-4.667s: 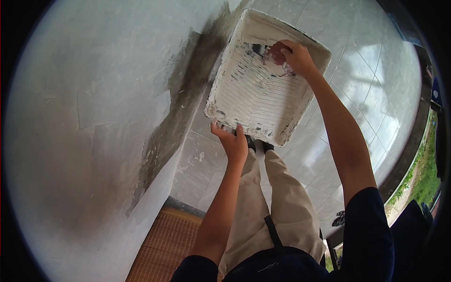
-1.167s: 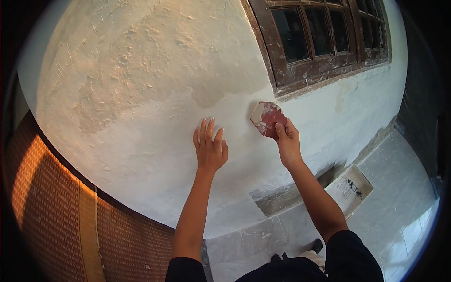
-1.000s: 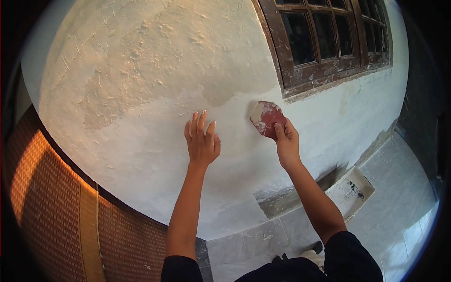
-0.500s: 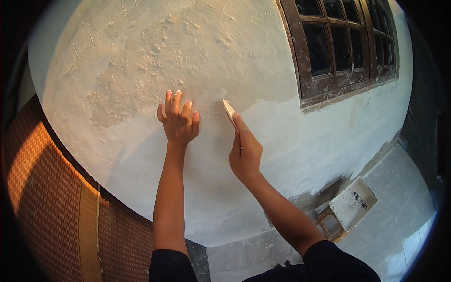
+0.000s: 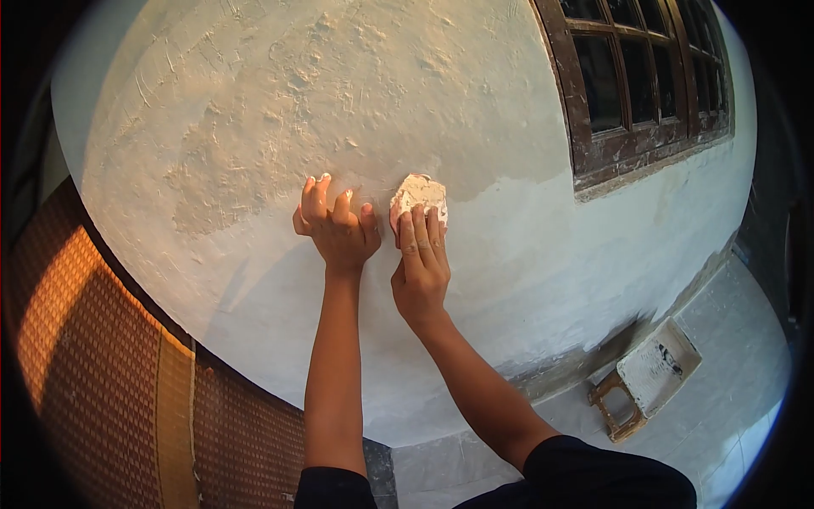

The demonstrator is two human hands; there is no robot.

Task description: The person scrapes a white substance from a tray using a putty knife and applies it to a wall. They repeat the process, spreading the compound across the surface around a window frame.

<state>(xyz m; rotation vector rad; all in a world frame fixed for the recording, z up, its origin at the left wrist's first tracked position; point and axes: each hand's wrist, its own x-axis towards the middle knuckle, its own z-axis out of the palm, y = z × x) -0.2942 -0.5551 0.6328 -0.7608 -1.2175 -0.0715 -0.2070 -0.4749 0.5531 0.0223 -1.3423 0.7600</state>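
My right hand (image 5: pixel 422 263) holds a flat, roughly rounded piece coated in whitish plaster (image 5: pixel 419 195), its broad face turned up toward me and fingers laid over its lower part. The piece is against or just in front of the wall (image 5: pixel 509 254). To its left, my left hand (image 5: pixel 341 229) rests by the wall with fingers apart and bent, white material on the fingertips, holding nothing. Above both hands the wall's surface is rough and lumpy; below them it is smoother and paler.
A brown wooden window (image 5: pixel 627 93) is set in the wall at upper right. On the grey tiled floor (image 5: pixel 712 331) at lower right, a paint-smeared tray (image 5: pixel 653 373) sits on a small stool (image 5: pixel 615 407). A woven brown mat (image 5: pixel 102 365) hangs or stands at lower left.
The coated piece has turned from edge-on to broad face visible, as my right hand rotated and shifted slightly left. My left hand appears a little further right and lower. The view has shifted slightly.
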